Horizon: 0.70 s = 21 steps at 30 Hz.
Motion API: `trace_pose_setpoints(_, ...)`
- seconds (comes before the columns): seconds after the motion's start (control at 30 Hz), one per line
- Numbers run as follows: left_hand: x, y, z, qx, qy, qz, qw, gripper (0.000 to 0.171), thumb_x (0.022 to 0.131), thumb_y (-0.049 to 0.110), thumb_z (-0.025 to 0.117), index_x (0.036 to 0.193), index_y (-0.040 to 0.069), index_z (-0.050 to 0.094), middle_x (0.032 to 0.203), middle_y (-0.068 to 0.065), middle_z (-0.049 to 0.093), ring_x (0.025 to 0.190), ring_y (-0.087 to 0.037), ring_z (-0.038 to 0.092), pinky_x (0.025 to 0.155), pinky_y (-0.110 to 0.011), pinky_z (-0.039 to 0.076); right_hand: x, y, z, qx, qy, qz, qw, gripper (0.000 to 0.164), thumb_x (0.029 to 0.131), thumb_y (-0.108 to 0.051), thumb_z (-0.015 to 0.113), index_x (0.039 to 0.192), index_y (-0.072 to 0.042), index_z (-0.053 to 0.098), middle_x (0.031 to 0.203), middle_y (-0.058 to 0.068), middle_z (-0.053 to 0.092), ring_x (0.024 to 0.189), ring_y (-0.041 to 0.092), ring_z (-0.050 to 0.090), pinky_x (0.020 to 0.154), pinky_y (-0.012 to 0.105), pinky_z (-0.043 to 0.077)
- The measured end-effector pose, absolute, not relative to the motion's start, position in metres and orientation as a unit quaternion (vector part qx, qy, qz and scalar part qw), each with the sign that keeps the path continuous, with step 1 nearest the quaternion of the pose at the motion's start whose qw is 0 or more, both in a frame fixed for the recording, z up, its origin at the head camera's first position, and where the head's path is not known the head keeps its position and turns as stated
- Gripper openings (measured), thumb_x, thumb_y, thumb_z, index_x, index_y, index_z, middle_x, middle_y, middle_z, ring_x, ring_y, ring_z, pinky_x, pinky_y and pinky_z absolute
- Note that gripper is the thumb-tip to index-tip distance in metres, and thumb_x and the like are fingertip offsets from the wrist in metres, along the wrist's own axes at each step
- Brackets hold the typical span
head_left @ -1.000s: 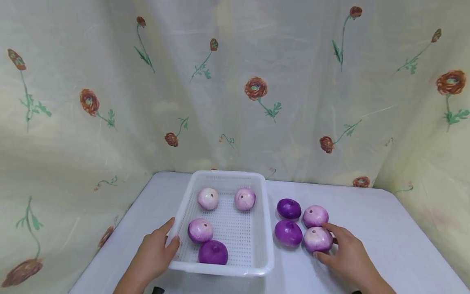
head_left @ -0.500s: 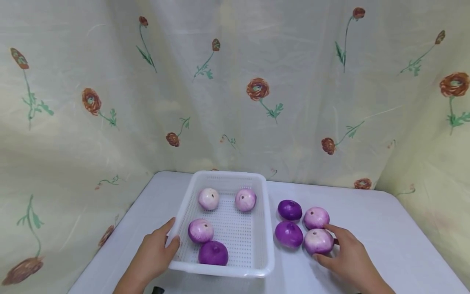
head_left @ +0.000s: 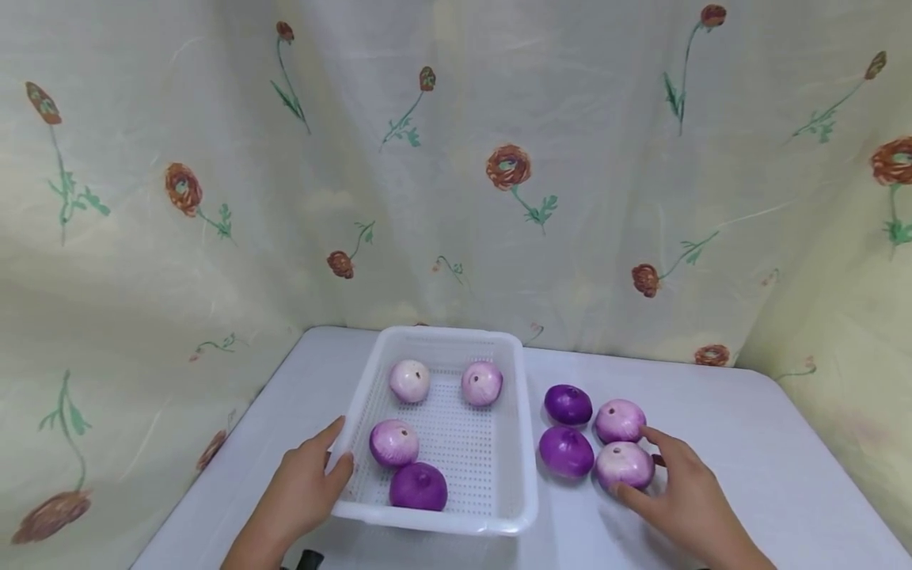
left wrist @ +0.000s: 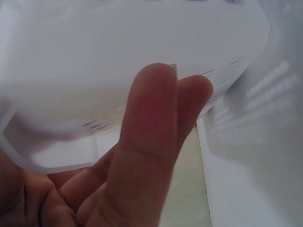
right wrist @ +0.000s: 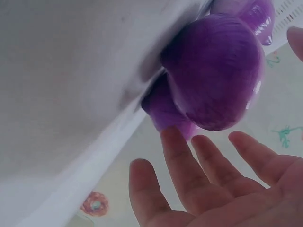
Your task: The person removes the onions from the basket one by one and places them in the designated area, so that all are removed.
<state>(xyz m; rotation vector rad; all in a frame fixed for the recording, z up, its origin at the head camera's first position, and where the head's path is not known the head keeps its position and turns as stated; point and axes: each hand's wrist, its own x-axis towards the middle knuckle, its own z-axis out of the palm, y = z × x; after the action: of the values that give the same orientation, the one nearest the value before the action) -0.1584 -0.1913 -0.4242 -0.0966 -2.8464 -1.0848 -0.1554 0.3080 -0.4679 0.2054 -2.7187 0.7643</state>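
Observation:
My left hand (head_left: 302, 483) holds the left rim of a white perforated plastic basket (head_left: 523, 475), thumb over the rim and fingers on its outer side. In the left wrist view, fingers (left wrist: 147, 113) lie against the basket wall (left wrist: 142, 38). Inside the basket are a pale onion (head_left: 409, 381), two pinkish ones, and a deep purple onion (head_left: 418, 487). My right hand (head_left: 684, 491) is around the near pinkish-white onion (head_left: 625, 465) on the table. Its fingers (right wrist: 182, 165) are spread below an onion (right wrist: 218, 71) in the right wrist view, with a gap showing.
Right of the basket, two dark purple onions (head_left: 566, 451) and another pinkish onion (head_left: 620, 420) cluster beside the near one. All stand on a white table (head_left: 748, 427). A flower-printed curtain (head_left: 442, 198) encloses the back and both sides.
The right hand's fingers have spread slightly and the index fingertip has shifted away from the near onion. The whole scene drifts a little to the right in view. The left hand stays at the basket.

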Motion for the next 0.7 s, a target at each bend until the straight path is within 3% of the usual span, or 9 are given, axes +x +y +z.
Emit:
trace_pose_setpoints(0.1, -0.159, -0.191, -0.425, -0.029, -0.932, -0.358, 0.044, 0.061, 0.102, 0.019, 0.067, 0.155, -0.004, 0.048, 0.089, -0.011, 0.071, 0.077, -0.017, 0.062, 0.063, -0.038, 0.054, -0.153, 0.305, -0.463, 0.087, -0.942, 0.262, 0.19, 0.091, 0.079, -0.043, 0.094, 0.148, 0.0, 0.052, 0.137, 0.025, 0.058, 0.112, 0.043, 0.064, 0.089, 0.063, 0.052)
trace_pose_setpoints(0.27, -0.16, -0.19, -0.424, -0.032, -0.932, -0.359, 0.047, 0.061, 0.102, 0.019, 0.068, 0.155, -0.004, 0.048, 0.122, -0.024, 0.072, 0.085, -0.02, 0.067, 0.069, -0.044, 0.059, -0.151, 0.298, -0.45, 0.096, -0.937, 0.256, 0.219, 0.083, 0.08, -0.038, 0.094, 0.146, -0.004, 0.057, 0.135, 0.021, 0.061, 0.113, 0.042, 0.062, 0.089, 0.064, 0.049)
trace_pose_setpoints(0.43, -0.161, -0.189, -0.423, -0.028, -0.932, -0.358, 0.042, 0.061, 0.102, 0.019, 0.068, 0.155, -0.005, 0.048, 0.124, -0.025, 0.071, 0.086, -0.021, 0.066, 0.071, -0.045, 0.059, -0.15, 0.287, -0.434, 0.112, -0.937, 0.257, 0.207, 0.074, 0.083, -0.04, 0.091, 0.142, -0.007, 0.061, 0.132, 0.019, 0.064, 0.119, 0.045, 0.062, 0.097, 0.067, 0.047)
trace_pose_setpoints(0.7, -0.16, -0.192, -0.422, -0.028, -0.933, -0.357, 0.041, 0.061, 0.102, 0.02, 0.068, 0.155, -0.004, 0.049, 0.109, -0.02, 0.074, 0.083, -0.019, 0.065, 0.068, -0.043, 0.058, -0.161, 0.255, -0.398, 0.131, -0.944, 0.257, 0.159, 0.071, 0.088, -0.051, 0.085, 0.142, -0.011, 0.062, 0.138, 0.014, 0.064, 0.123, 0.04, 0.063, 0.099, 0.065, 0.05)
